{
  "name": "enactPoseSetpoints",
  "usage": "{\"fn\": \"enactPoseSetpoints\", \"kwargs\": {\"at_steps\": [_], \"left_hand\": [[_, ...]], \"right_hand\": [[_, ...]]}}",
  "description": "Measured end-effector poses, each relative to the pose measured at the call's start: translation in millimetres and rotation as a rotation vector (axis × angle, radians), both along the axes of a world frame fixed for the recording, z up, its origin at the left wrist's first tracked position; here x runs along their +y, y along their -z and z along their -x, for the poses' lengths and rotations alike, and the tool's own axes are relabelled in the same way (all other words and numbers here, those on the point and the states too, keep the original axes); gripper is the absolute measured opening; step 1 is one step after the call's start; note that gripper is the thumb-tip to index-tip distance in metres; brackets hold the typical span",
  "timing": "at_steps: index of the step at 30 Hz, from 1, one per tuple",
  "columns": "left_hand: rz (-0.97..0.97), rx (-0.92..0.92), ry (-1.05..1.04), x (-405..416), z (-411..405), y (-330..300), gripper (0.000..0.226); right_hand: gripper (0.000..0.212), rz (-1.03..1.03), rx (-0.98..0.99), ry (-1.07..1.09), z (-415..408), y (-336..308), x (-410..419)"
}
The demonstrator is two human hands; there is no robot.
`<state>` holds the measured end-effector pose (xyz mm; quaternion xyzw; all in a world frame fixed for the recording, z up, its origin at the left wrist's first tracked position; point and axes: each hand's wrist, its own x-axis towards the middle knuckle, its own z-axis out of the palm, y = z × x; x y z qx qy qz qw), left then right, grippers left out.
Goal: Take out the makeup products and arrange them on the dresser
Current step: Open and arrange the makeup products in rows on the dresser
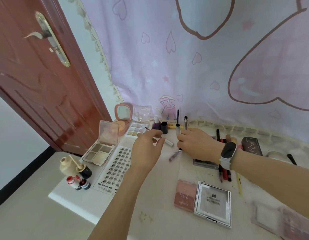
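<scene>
A thin silver-capped lip applicator wand (168, 142) lies tilted just right of the left hand (146, 149) fingertips. Beyond the right hand (197, 144), a clear mascara tube (178, 128) with a black wand stands upright. Left of the left hand, a pink four-pan contour palette (100, 152) lies open beside a white false-lash sheet (115, 168). Near the right forearm lies a square mirrored silver compact (213, 204), shut.

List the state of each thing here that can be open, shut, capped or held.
Contour palette: lid open.
Round compact: open, mirror up.
Eyeshadow palette: open.
Silver compact: shut, flat.
Mascara tube: upright, wand in the top.
Cream bottle: uncapped.
Left hand: pinching a thin wand.
Right hand: gripping the mascara tube.
</scene>
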<state>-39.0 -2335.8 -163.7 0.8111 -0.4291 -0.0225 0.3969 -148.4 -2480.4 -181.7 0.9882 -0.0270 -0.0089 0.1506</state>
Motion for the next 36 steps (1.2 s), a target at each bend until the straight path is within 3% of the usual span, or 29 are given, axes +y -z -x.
{"fn": "enactPoseSetpoints", "kwargs": {"at_steps": [4, 7, 11, 14, 17, 21, 30, 36], "left_hand": [[0.042, 0.014, 0.015, 10, 3, -2, 0.017], [0.09, 0.038, 0.026, 13, 9, -6, 0.016], [0.086, 0.055, 0.056, 15, 20, -12, 0.021], [0.087, -0.006, 0.134, 20, 29, -17, 0.034], [0.068, -0.092, 0.244, 26, 42, -23, 0.041], [0.053, -0.185, 0.305, 42, 57, -28, 0.018], [0.038, -0.299, 0.2, 93, 67, -30, 0.013], [-0.079, -0.427, 0.296, 99, 86, -32, 0.025]], "right_hand": [[0.01, 0.144, -0.046, -0.032, 9, -15, 3], [0.023, 0.2, -0.166, 0.01, 20, -25, 5], [0.022, 0.252, -0.241, 0.074, 32, -35, 7], [0.015, 0.046, -0.318, 0.14, 49, -47, 11], [0.03, -0.211, -0.281, 0.181, 67, -56, 26], [0.021, -0.609, -0.298, 0.187, 87, -63, 53], [0.024, -0.975, -0.405, 0.284, 116, -67, 76], [0.023, -1.125, -0.408, 0.248, 120, -68, 98]]}}
